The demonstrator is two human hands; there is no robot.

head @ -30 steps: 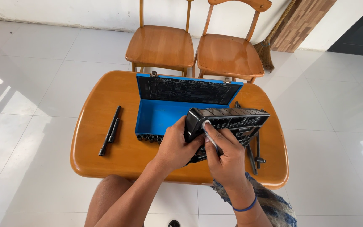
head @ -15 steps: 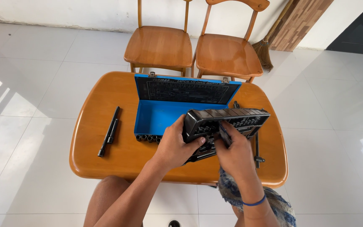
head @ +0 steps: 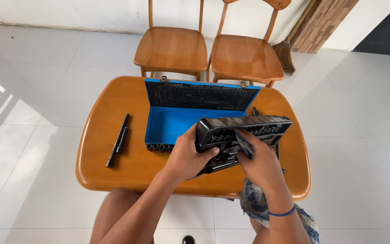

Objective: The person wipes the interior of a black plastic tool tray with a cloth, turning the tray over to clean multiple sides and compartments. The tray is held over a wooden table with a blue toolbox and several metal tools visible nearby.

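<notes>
Black plastic socket tray (head: 244,131) was tilted up over the wooden table (head: 113,167), just in front of the open blue tool case (head: 177,124). The left hand (head: 187,156) gripped its left end, fingers curled around the edge. The right hand (head: 260,162) pressed a cloth (head: 243,142) into the tray, fingers closed on it. Loose sockets (head: 159,147) lay beside the case, extension bars (head: 119,140) well to the left

Two wooden chairs (head: 172,47), side by side behind the oval wooden table (head: 109,167). Broom (head: 285,56) leaning at the wall. Two black extension bars (head: 118,141) on the table's left part.
</notes>
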